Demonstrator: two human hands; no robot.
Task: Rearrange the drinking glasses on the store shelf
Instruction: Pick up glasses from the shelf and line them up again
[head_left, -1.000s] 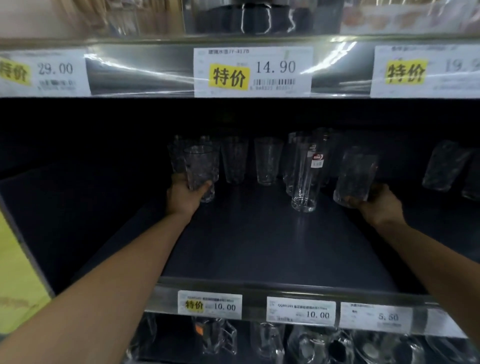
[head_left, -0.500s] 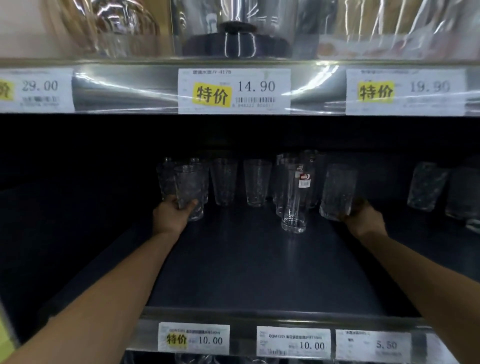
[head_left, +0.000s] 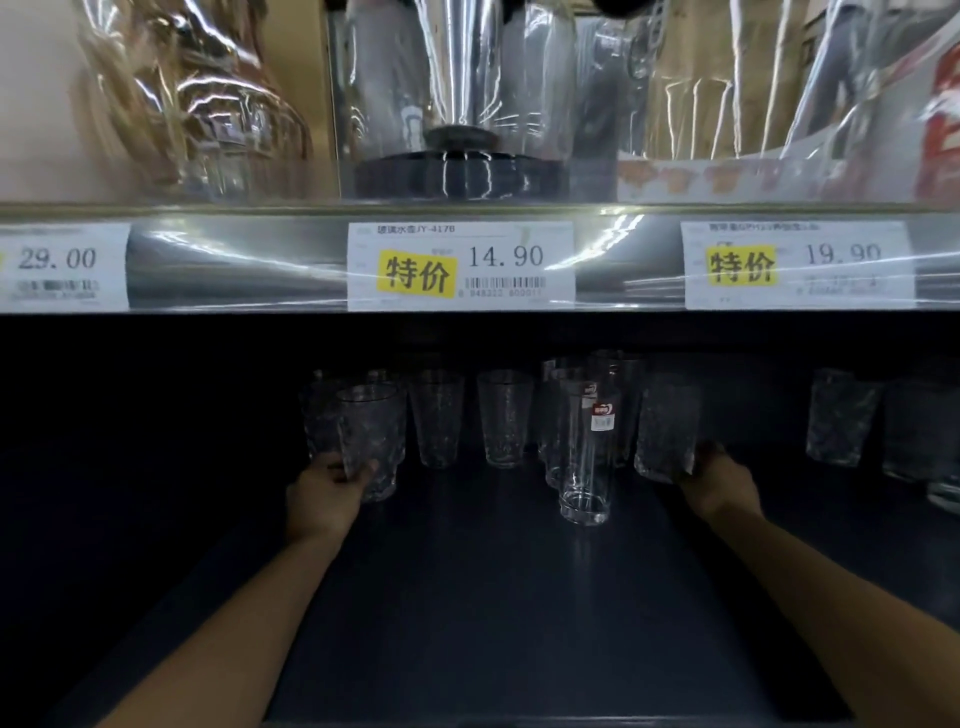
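Clear drinking glasses stand on a dark shelf (head_left: 467, 597). My left hand (head_left: 324, 493) grips the base of a textured tumbler (head_left: 371, 436) at the left end of the row. My right hand (head_left: 719, 480) grips another textured tumbler (head_left: 667, 426) on the right, held slightly tilted. Between them stand two patterned tapered glasses (head_left: 436, 415) (head_left: 505, 415) and a tall plain glass (head_left: 587, 457) with a red label, nearer the front. More tall glasses (head_left: 621, 389) crowd behind it.
Further textured glasses (head_left: 839, 415) stand at the far right of the shelf. The shelf above has a metal edge with price tags (head_left: 460, 265) and wrapped goods (head_left: 457, 104) on top. The front half of the dark shelf lies between my forearms.
The view has tilted upward and moved closer, so the lower shelf edge and its price tags have dropped out of sight. Both hands keep their grip on the same tumblers.
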